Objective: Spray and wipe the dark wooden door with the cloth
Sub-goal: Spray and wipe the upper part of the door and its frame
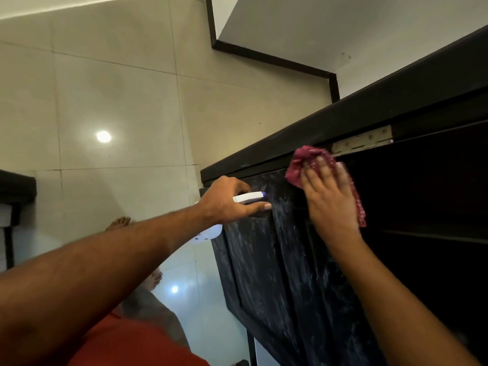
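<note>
- While the head view looks along both forearms, the spray bottle [208,233] hangs from the left hand [227,204]. Its pale body is mostly hidden behind the wrist, so I cannot tell how much liquid it holds.
- The bottle's white sprayer head [249,198], tipped with a blue nozzle, points at the dark wooden door [277,273] and sits just beside its surface.
- The left grip has its fingers curled round the sprayer's neck, with one finger stretched forward beneath the nozzle and its tip near the wood.
- The red cloth [303,159] lies against the door at its hinged edge, just beside the metal hinge [361,141], and reaches the dark door frame [343,114].
- The right hand [330,199] has a flat grip, fingers straight and slightly spread, pressing the cloth onto the wood. Cloth shows past the fingertips and along the hand's outer side.
- Whitish wet streaks cover the door panel between and below the two hands.
- Past the door's free edge lie glossy pale floor tiles [105,88] with a bright light reflected in them. Bare feet [120,223] stand on them, and a red shirt [126,347] fills the bottom edge.
</note>
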